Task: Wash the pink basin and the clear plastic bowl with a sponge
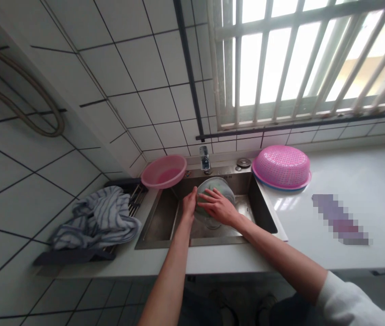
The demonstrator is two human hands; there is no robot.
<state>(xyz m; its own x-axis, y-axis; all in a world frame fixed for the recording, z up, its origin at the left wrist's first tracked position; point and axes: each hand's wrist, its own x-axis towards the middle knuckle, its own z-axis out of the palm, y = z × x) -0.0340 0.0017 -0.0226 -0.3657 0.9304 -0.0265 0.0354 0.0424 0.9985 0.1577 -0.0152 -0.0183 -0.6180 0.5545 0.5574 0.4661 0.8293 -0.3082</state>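
A pale, see-through-looking bowl (225, 186) is held tilted over the steel sink (267, 208). Something light green shows inside it, too blurred to name. At the bowl's left rim, my left hand (189, 204) grips the edge with its fingers closed. My right hand (218, 206) lies across the bowl's front, fingers stretched out and spread, covering part of the opening. Whether the right fingertips touch the green contents I cannot tell. Behind the bowl stands the faucet (204, 157).
A pink basin (164, 172) leans at the sink's back left corner. On the right counter sits an upturned pink colander (282, 165) over something blue. A striped cloth (102, 217) lies on a rack at the left. A drain cover (243, 162) rests behind the sink, under a barred window.
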